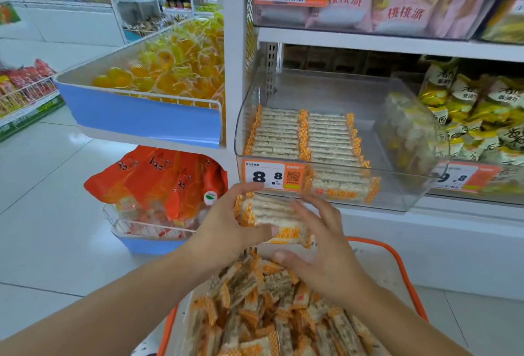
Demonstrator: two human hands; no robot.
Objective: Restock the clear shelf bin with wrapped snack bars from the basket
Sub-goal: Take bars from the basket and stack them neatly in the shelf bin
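Holding a small stack of wrapped snack bars (272,218) between them, both hands sit just near of the clear shelf bin (397,185) and above the basket (408,270). The left hand (226,231) grips the stack from its left side, thumb curled across the near face and fingers reaching over the far edge. The right hand (326,253) cups the right side, fingers spread over the top and thumb tucked under the near edge, so the stack is pinched from both sides. It hangs in the air just below the bin's front lip, close to the orange price tag (273,175) reading 8.8. Inside the bin, two neat rows of the same bars (303,134) fill the left part, while its right part shows bare floor. The orange-rimmed basket at the near edge is heaped with loose bars (269,313) lying at all angles. To the left, a blue-fronted tray (141,117) holds yellow jelly cups (170,69).
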